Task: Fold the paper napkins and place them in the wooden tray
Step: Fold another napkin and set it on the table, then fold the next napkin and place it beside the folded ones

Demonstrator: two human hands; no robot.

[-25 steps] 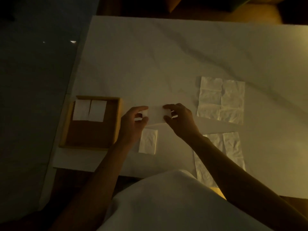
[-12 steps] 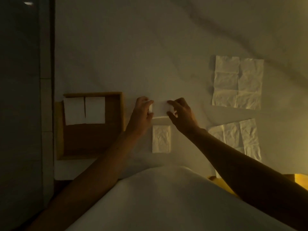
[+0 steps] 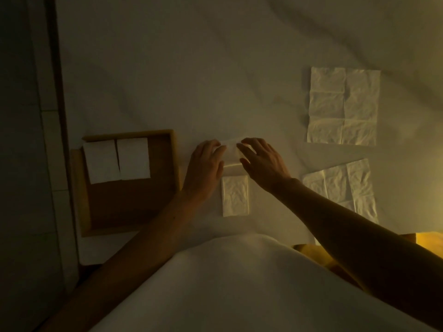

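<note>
Work item: the part-folded napkin (image 3: 231,152) lies on the desk (image 3: 191,80), directly between the two hands and in front of the person.

Hand state:
- Left hand (image 3: 205,168): fingers bent over the napkin's left edge. The dim light does not show whether they pinch it or only press it.
- Right hand (image 3: 262,164): fingers spread and nearly straight, with the forefinger and thumb tips touching the napkin's right edge. It grips nothing.

Orientation: both hands cover the napkin's side edges, so its long axis cannot be read. Only a narrow strip shows, running away from the person.

Reference pieces:
- A finished folded napkin (image 3: 235,196) lies just nearer the person than the work item. Its long axis points away from the person.
- Two stored napkins (image 3: 102,161) (image 3: 133,159) lie the same way, side by side against the far wall of the wooden tray (image 3: 173,161).

Controlling relation: the tray sits to the left of both hands, just beside the left hand and well apart from the right. The left hand is therefore judged the better placed for the transfer. The near half of the tray floor is bare. Keeping the long axis pointing away from the person would match the stored row.

Two unfolded napkins (image 3: 344,106) (image 3: 347,185) lie to the right, nearer the right hand.
</note>
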